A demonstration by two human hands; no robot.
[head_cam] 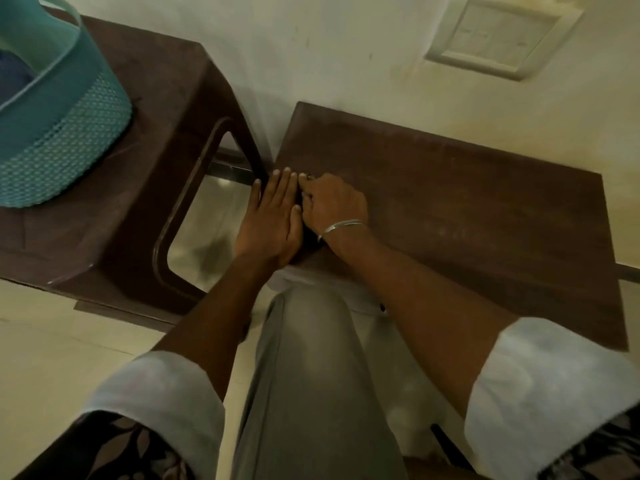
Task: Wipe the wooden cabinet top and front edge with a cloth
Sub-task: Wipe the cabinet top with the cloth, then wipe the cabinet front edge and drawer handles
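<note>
The left hand [272,220] lies flat, its fingers straight and pressed together, along the left edge of the wooden cabinet top [467,209], fingertips pointing far toward the wall. The right hand [334,204] is curled knuckles-up just beside it, the two hands touching side by side near the cabinet's left near corner. Something dark shows in the narrow gap between and under the hands; it may be the cloth, but it is too hidden to tell, and whether the right hand's grip is closed on it cannot be told either. A thin silver bangle [341,227] circles the right wrist. Both forearms are bare, with pale rolled-up cuffs [540,396] over dark floral sleeves.

The cabinet top is dark brown, faintly streaked and dusty-looking, and runs from the hands out to the right, its far edge against the cream wall [346,57]. A pale square switch plate [498,36] is set in the wall beyond it. The person's grey-trousered leg [311,375] fills the near middle, between the arms.

To the left, just beside the cabinet, stands a brown plastic stool [145,109] with a rounded cut-out in its side. A teal perforated basket [65,126] sits on the stool's top at the far left. Pale floor tiles [52,341] show below.
</note>
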